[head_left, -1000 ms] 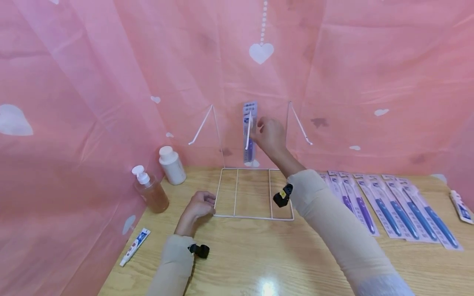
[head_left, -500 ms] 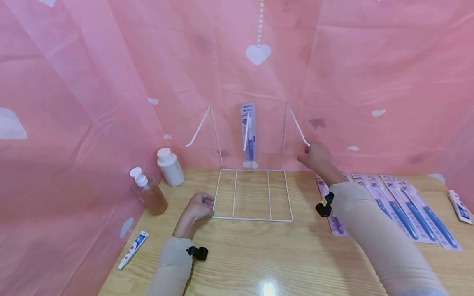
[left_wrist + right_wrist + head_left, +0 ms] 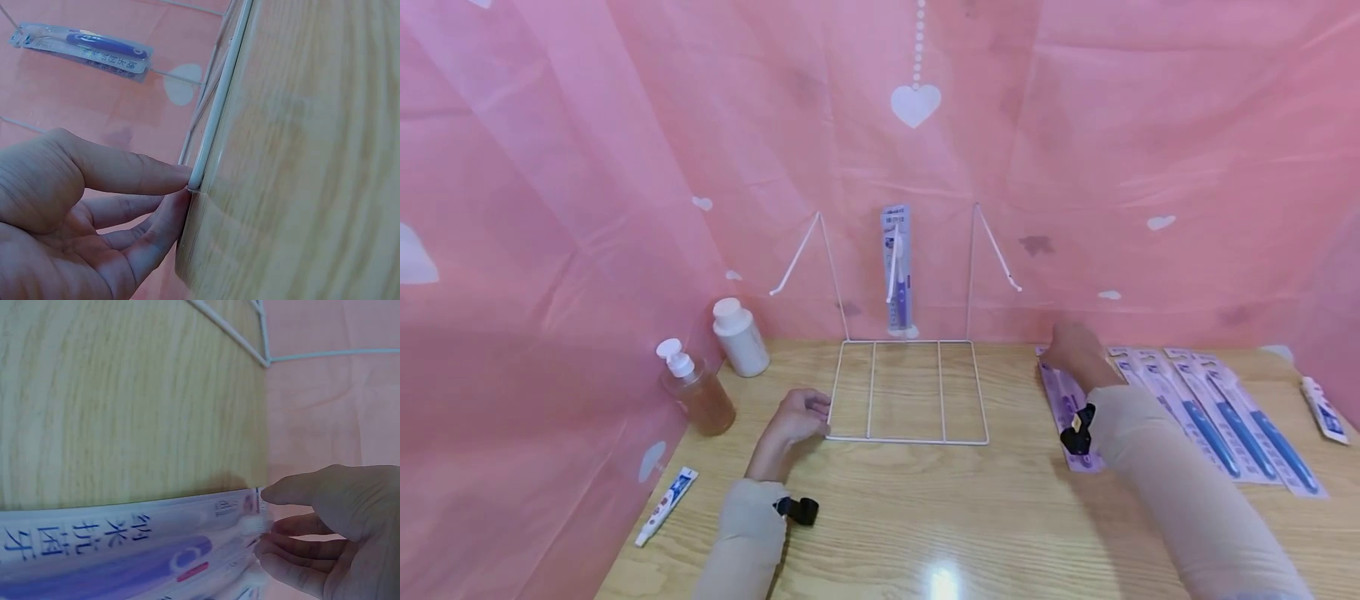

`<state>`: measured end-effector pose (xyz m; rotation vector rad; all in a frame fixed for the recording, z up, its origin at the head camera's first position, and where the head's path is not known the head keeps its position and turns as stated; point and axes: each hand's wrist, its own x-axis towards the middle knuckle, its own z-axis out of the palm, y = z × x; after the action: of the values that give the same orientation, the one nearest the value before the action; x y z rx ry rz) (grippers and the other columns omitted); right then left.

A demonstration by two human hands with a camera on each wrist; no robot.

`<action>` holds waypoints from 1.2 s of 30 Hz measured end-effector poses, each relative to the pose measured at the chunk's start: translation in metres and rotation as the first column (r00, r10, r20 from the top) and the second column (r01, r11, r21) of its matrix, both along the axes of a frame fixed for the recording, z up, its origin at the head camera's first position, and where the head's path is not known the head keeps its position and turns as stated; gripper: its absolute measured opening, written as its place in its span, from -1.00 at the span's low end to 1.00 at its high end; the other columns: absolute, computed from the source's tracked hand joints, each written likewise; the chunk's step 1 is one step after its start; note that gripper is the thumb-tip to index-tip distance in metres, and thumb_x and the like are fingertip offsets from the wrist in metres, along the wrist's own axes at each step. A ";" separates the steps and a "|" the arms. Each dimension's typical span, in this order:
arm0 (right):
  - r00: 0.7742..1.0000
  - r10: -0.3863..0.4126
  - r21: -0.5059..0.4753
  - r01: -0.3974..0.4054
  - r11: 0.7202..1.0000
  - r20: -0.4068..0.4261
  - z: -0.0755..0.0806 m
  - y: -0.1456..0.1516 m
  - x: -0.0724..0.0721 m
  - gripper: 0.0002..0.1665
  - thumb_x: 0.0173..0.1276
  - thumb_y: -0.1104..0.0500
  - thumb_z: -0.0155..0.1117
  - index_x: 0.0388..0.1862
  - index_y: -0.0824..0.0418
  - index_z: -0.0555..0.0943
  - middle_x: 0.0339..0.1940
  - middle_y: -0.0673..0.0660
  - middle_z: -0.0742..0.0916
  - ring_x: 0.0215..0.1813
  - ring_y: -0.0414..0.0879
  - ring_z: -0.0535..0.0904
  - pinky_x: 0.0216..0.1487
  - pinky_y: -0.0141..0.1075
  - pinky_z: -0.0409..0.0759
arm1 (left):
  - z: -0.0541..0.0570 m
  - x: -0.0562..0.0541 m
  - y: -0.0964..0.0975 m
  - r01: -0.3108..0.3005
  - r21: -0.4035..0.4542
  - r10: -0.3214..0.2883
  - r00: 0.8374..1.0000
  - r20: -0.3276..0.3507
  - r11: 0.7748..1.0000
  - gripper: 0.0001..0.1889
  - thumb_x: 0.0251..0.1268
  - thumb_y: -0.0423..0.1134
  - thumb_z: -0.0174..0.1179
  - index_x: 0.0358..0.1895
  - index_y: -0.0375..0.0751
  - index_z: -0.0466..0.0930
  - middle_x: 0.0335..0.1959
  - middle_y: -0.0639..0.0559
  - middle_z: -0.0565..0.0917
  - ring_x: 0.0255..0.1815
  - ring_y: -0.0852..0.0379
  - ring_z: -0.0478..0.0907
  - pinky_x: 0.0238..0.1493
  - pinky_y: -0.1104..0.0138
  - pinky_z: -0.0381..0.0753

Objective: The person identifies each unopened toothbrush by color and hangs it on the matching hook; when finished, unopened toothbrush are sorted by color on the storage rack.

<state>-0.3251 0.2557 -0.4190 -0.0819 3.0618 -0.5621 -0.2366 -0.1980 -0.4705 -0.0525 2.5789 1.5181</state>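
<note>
In the head view my left hand [image 3: 801,415] pinches the front left corner of a white wire rack [image 3: 907,442]. The left wrist view shows its thumb and fingertip meeting at the rack's rod [image 3: 215,119]. A packaged purple toothbrush [image 3: 900,271] hangs on the rack's middle hook. At the right, my right hand [image 3: 1075,354] is at the far end of a packaged purple toothbrush [image 3: 1063,400] lying on the table. In the right wrist view the thumb and fingers touch that package's end [image 3: 240,509] with a gap between them.
Several packaged blue toothbrushes [image 3: 1217,425] lie to the right, with a toothpaste tube [image 3: 1324,408] beyond. On the left stand a pump bottle [image 3: 703,400] and a white bottle [image 3: 742,337], with another tube [image 3: 666,506] in front. Two outer hooks stick out forward.
My right hand has left the hanging toothbrush, moved right past the right hook and down to the packages on the table. The left hand stays at the rack corner.
</note>
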 end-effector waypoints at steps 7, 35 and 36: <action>0.999 0.003 0.090 -0.007 0.996 0.036 -0.014 0.003 -0.003 -0.70 0.02 0.22 0.30 -0.37 0.42 0.49 -0.48 0.27 0.58 -0.44 0.13 0.48 -0.45 -0.07 0.51 | 0.001 -0.001 0.001 -0.008 -0.010 0.008 1.000 0.019 1.000 -0.51 -0.20 -0.70 0.34 -0.02 -0.51 0.60 -0.25 -0.18 0.62 -0.21 -0.02 0.58 -0.14 0.24 0.63; 0.948 0.116 0.012 -0.118 0.993 -0.297 0.031 -0.031 0.017 -0.62 0.16 0.24 0.28 -0.75 0.19 0.35 -0.77 0.06 0.43 -0.64 -0.04 0.32 -0.59 -0.22 0.27 | -0.001 0.000 0.000 -0.008 -0.013 0.008 1.000 0.004 1.000 -0.51 -0.23 -0.70 0.32 -0.05 -0.50 0.60 -0.25 -0.17 0.64 -0.19 -0.04 0.56 -0.12 0.22 0.61; 0.942 0.122 0.013 -0.125 0.992 -0.314 0.034 -0.034 0.020 -0.64 0.16 0.24 0.27 -0.74 0.20 0.36 -0.75 0.07 0.44 -0.63 -0.03 0.33 -0.58 -0.21 0.27 | 0.000 0.000 0.000 -0.009 -0.012 0.009 1.000 0.004 1.000 -0.51 -0.23 -0.70 0.33 -0.05 -0.50 0.60 -0.25 -0.17 0.63 -0.19 -0.04 0.56 -0.13 0.22 0.61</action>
<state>-0.3052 0.2215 -0.3854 -0.3993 3.3271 -0.6051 -0.2370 -0.1977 -0.4710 -0.0684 2.5882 1.5046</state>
